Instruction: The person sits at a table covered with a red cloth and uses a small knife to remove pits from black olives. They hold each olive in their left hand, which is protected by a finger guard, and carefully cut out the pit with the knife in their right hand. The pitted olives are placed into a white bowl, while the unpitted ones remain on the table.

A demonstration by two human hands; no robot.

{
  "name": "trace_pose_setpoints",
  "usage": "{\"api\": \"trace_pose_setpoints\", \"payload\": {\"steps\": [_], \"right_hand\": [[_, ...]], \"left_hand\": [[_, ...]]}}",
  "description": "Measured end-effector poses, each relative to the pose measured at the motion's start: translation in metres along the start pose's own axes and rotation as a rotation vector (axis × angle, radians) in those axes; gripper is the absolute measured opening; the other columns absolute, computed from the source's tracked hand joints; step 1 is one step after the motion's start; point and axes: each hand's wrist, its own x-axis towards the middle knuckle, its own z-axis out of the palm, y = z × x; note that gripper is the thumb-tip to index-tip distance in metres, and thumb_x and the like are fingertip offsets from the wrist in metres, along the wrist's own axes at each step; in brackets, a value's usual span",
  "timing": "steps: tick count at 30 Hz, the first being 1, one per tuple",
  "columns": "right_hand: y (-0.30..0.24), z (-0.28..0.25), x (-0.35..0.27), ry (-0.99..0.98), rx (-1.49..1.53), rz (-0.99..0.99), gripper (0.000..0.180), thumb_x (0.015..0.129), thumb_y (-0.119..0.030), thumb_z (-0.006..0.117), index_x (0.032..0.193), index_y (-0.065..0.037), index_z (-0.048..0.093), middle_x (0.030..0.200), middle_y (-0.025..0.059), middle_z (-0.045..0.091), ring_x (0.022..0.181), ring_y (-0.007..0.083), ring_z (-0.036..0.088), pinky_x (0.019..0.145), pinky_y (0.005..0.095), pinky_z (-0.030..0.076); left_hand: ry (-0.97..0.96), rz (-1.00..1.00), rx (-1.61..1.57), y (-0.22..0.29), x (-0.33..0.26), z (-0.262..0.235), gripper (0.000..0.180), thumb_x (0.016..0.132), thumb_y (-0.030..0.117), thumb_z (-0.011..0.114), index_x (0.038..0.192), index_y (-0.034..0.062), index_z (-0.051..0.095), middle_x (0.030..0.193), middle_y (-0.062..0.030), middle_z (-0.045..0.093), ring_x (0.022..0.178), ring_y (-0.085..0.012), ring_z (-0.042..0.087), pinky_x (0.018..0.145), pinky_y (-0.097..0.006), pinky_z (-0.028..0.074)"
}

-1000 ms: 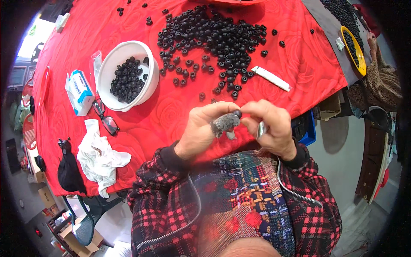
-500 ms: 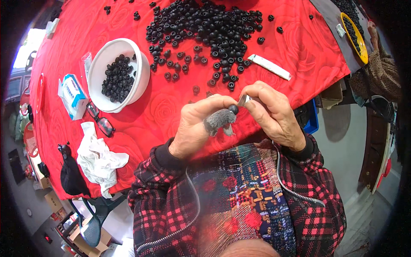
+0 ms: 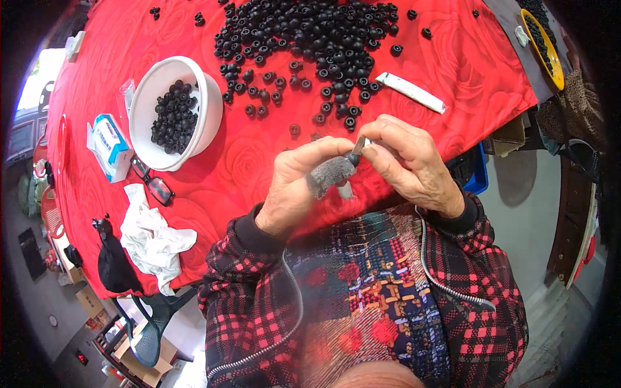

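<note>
My left hand, a grey fabric wrap round one finger, pinches a small round black part between thumb and forefinger. In the fingers of my right hand is a small flat metal blade. Its end touches the black part, or lies right against it. Both hands are above the near edge of the red-clothed table. Beyond them spreads a heap of like black parts, many showing a hollow end. A white bowl at the left holds more of them.
Left of the bowl stands a blue and white box, with eyeglasses, a white cloth and a black pouch nearer. A white strip-shaped packet lies right of the heap. Far right is a yellow tray of black parts.
The blade in my right hand has come down and leftward onto the black part, which now sits lower and is more covered by fingers and blade. The view has shifted slightly.
</note>
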Motion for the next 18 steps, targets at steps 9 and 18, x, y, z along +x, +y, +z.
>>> {"api": "trace_pose_setpoints", "payload": {"steps": [9,18], "right_hand": [[0.007,0.001,0.003,-0.008,0.033,-0.022,0.009,0.086,-0.008,0.058,0.091,-0.001,0.059,0.081,0.0136,0.059,0.073,0.0296,0.060,0.064,0.0364,0.047],[0.019,0.004,0.003,-0.005,0.080,-0.054,0.012,0.087,-0.006,0.057,0.095,0.002,0.057,0.075,0.0090,0.051,0.064,0.0179,0.049,0.057,0.0295,0.038]], "left_hand": [[0.020,-0.046,-0.006,0.002,0.002,0.001,0.025,0.091,0.007,0.058,0.114,-0.0016,0.061,0.098,-0.0049,0.062,0.082,-0.0127,0.061,0.071,-0.026,0.050],[0.029,-0.122,-0.093,-0.002,0.003,-0.003,0.027,0.090,0.009,0.059,0.115,-0.0011,0.061,0.095,-0.0072,0.064,0.078,-0.0143,0.063,0.067,-0.027,0.051]]}}
